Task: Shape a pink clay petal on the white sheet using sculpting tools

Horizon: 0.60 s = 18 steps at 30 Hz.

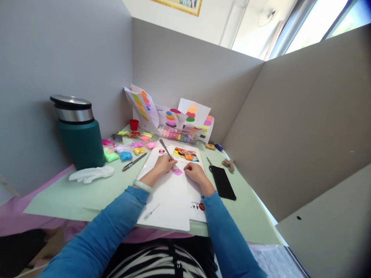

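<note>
a tall dark green flask with a steel lid (77, 133) is seen far to the left of the white sheet of paper (171, 193), and a white moulded hand-shaped piece (91, 173) is laid on the pale green mat (72, 197) between that flask and the sheet. small lumps of bright modelling clay in pink, yellow, green and blue (127, 148) are scattered to the upper left of the sheet, with a small red cup (133, 124) behind them and a dark pen (134, 161) just off the sheet's left edge. the left hand (164, 164) is rested on the sheet with its fingers curled shut around a slim silver-handled tool (167, 152), whose tip is pressed to a flat patch of pink clay (176, 171) near the middle of the sheet. the right hand (195, 172) is set just beside that patch, fingers bent down onto the paper; whether anything is pinched under them cannot be told. behind the sheet, white cards dabbed with coloured clay (171, 114) are propped against the grey partition, above a clear tray of clay sticks (176, 135). a black phone (222, 182) is laid just right of the sheet.
</note>
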Motion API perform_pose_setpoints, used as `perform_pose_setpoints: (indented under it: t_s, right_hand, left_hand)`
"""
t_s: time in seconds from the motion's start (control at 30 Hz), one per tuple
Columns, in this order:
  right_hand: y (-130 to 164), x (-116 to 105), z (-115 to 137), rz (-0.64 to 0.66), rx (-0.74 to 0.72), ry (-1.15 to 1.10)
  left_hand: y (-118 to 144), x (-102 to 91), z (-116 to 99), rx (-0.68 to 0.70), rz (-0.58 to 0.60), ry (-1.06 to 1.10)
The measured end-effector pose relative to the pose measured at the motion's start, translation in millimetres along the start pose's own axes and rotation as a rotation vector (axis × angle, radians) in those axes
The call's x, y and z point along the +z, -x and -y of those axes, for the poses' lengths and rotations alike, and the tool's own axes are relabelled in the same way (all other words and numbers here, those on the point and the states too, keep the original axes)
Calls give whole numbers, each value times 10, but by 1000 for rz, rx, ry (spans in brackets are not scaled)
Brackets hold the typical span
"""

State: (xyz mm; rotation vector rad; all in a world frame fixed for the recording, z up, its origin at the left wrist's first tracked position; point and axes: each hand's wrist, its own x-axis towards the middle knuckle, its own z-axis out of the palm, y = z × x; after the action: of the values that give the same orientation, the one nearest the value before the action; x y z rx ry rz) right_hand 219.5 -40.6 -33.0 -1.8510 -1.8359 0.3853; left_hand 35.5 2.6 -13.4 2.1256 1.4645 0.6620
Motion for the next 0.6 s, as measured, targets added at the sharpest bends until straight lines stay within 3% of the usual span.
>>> perform_pose_setpoints:
  t_s: [0.33, 0.6]
  right_hand:
    - [0, -2, -2, 2, 10, -1]
    - [-3, 5, -10, -2, -2, -1]
  left_hand:
    - [-67, -23, 90, -136, -111, -133]
    - [-54, 6, 47, -70, -54, -65]
